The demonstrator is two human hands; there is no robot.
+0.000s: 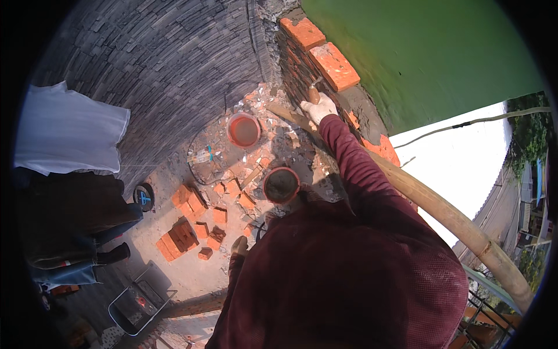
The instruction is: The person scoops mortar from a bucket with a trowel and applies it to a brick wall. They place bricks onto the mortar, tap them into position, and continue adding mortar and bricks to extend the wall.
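My right hand (321,109) reaches out to the brick wall, closed around the brown handle of a trowel (314,94). Its blade is mostly hidden beside the wall. Two orange bricks lie along the wall top: a nearer brick (335,66) and a farther brick (303,33). Grey mortar (365,107) is spread on the wall just to the right of the hand. Down at my left side hangs my left hand (239,245), small and shaded, its fingers not clear. A bucket of mortar (281,185) stands close in front of my body.
Another orange bucket (244,130) stands on the rubble-strewn floor. Loose bricks (178,239) are piled at the left. A long wooden pole (442,203) slants past my right arm. Clothes (75,128) hang at the left. Green sheeting (430,52) lies beyond the wall.
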